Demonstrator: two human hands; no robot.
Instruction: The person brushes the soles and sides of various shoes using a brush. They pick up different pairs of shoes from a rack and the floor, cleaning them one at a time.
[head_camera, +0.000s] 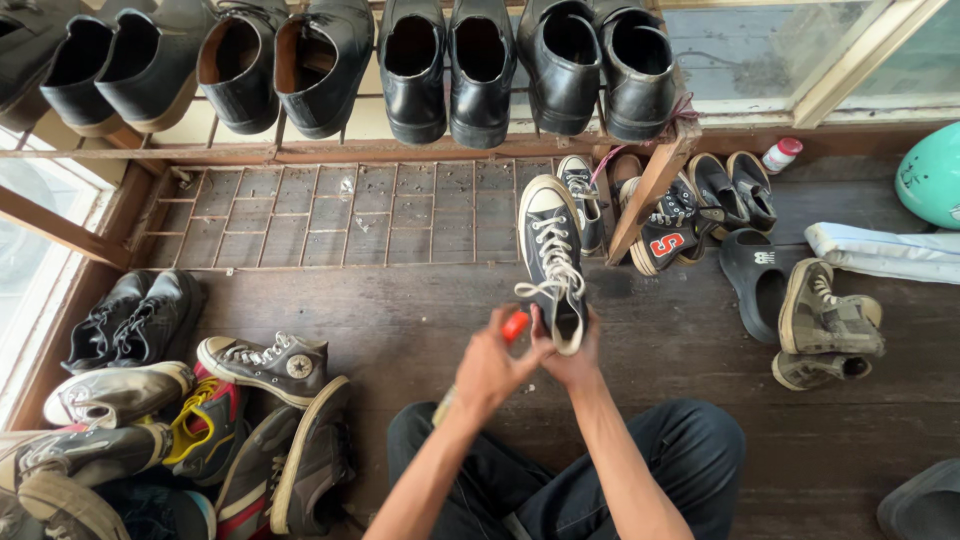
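Soft daylight from windows (770, 50) at 1 and 9 o'clock, gentle shadows under shoes, mild glare on black leather, sharp centre, wide-angle bending at edges.

Bare wooden floor (420, 330) lies open ahead of the knees and left of the raised sneaker (553, 262). The left side is blocked by a heap of sneakers (200, 420); the right by a black slide (752, 280) and worn high-tops (825, 325). Ahead, the wire lower shelf (340, 212) is bare, with a slanted wooden post (650, 190) at its right end and black dress shoes (440, 65) overhead
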